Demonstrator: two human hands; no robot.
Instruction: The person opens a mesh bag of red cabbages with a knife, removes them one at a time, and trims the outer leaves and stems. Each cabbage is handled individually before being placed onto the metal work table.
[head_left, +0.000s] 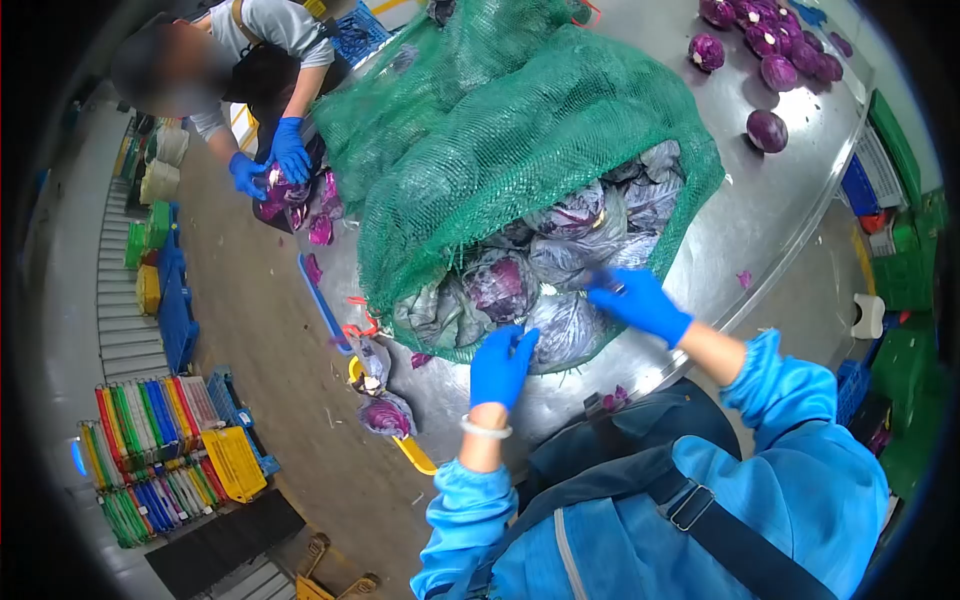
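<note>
A green mesh sack [470, 150] lies on the metal table with its mouth toward me, full of red cabbages in greyish outer leaves. My left hand [502, 368], in a blue glove, is at the sack's mouth. Its fingers are apart, touching the left side of the nearest cabbage [566, 330]. To the right of that cabbage is my right hand [642, 306], also gloved. Its fingers are curled beside a dark, blurred object that I cannot make out. Another cabbage [500, 287] with a purple patch sits just behind, among several more inside the sack.
Several peeled red cabbages [767, 131] lie on the metal table [740, 215] at the far right. Across at the left, a co-worker's gloved hands [290, 150] handle a cabbage. Loose leaves [385, 415] hang by a yellow edge at the left. Coloured crates [235, 463] stand on the floor.
</note>
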